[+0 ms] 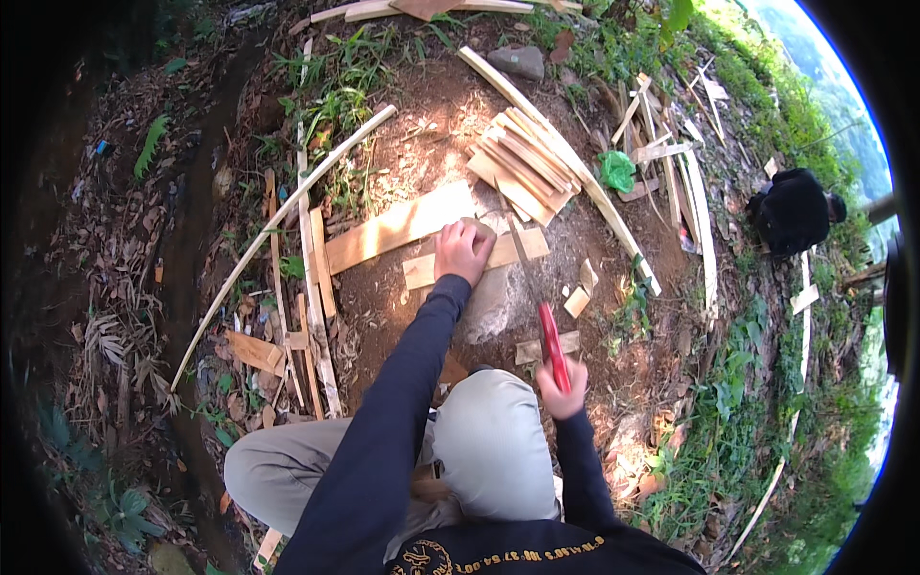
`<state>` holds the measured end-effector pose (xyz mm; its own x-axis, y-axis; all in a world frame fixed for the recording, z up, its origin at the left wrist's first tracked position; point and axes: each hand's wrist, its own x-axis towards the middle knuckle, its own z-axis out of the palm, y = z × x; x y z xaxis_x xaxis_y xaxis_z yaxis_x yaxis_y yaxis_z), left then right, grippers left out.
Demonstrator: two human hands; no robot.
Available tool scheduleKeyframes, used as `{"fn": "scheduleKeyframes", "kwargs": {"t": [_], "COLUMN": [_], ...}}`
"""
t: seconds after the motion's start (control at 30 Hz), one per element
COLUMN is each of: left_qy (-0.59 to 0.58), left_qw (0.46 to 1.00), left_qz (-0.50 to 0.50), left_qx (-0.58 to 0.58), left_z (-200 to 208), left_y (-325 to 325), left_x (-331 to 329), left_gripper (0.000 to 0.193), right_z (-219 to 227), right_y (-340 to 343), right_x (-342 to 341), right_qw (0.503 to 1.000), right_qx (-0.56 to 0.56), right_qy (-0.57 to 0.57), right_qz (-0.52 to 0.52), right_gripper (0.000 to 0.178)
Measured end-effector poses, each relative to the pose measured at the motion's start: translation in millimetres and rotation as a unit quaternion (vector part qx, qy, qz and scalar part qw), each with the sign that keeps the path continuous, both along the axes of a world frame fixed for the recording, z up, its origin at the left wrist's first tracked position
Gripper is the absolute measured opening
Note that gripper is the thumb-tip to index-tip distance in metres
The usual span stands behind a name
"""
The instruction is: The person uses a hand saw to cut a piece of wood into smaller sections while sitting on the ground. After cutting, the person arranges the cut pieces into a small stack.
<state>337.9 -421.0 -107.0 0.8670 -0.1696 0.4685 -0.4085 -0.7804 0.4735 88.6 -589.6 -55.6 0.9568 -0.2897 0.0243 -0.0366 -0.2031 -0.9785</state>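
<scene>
two hands are at work over bare brown soil. left hand [463, 251] presses closed-fingered down on a short pale wooden board [508, 251] lying across a grey stone [489, 305] near the picture's centre. right hand [561, 391], at five o'clock from the board, is fisted around the red handle of a saw [549, 337], whose thin blade runs up to the board. a longer plank [398, 228] lies just beside the board at ten o'clock. a stack of wooden slats [522, 165] sits at one o'clock, with a green plastic bag [617, 171] further right. a long curved bamboo strip [278, 225] arcs at nine o'clock. small offcuts [581, 290] lie at three o'clock. dry leaves and weeds ring the ground; a person in black [793, 211] crouches at the far right.
</scene>
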Motion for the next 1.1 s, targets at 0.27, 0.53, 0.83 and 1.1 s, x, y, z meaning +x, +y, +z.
{"fn": "scheduleKeyframes", "kwargs": {"t": [0.27, 0.53, 0.83, 1.1], "left_qy": [0.021, 0.039, 0.021, 0.019], "left_qw": [1.0, 0.999, 1.0, 1.0], "left_qz": [-0.014, -0.011, -0.017, -0.013], "left_qx": [-0.004, 0.002, -0.001, 0.011], "left_z": [8, 8, 6, 4], "left_y": [-12, -12, -17, -5], "left_x": [2, -2, -3, -4], "left_gripper": [0.032, 0.03, 0.032, 0.031], "right_z": [8, -9, -2, 7], "right_y": [1, 4, -1, 7], "right_x": [47, 47, 27, 17], "right_qw": [0.999, 0.999, 1.0, 1.0], "right_qx": [0.052, -0.024, -0.001, 0.003], "right_qy": [0.012, -0.027, -0.004, 0.004], "right_qz": [-0.003, -0.037, -0.017, 0.008], "right_gripper": [0.026, 0.026, 0.025, 0.026]}}
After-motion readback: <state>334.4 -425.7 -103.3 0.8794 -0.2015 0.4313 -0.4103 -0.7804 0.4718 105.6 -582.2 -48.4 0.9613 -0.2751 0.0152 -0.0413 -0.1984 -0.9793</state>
